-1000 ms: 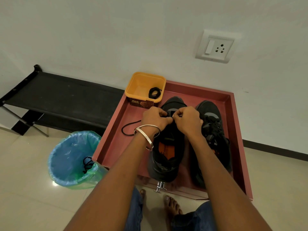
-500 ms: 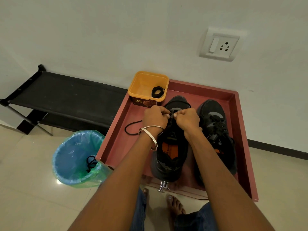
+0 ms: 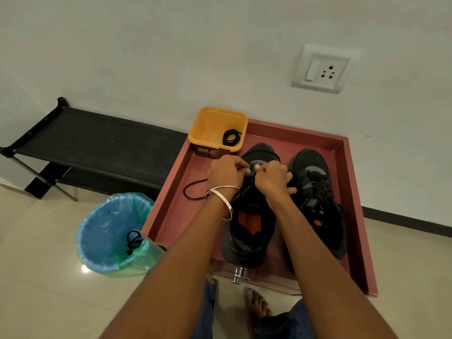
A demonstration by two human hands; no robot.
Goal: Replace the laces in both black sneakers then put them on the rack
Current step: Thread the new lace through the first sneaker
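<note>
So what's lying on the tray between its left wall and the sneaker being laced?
In the head view, a loose black lace loops on the red tray, trailing under the left hand toward the left black sneaker.

So the red tray (image 3: 171, 206) is the anchor here. Two black sneakers sit in it side by side: the left sneaker (image 3: 249, 231) has its orange insole showing, the right sneaker (image 3: 315, 192) is laced up. Both hands are bunched over the left sneaker's front eyelets, left hand (image 3: 226, 171) and right hand (image 3: 271, 178) with fingers curled, pinching a black lace (image 3: 193, 190) that loops out onto the tray floor. A yellow tub (image 3: 210, 128) in the tray's far left corner holds a coiled lace (image 3: 231, 137). Left of the tray: a blue bin (image 3: 110, 231) and a black rack (image 3: 97, 140).
</note>
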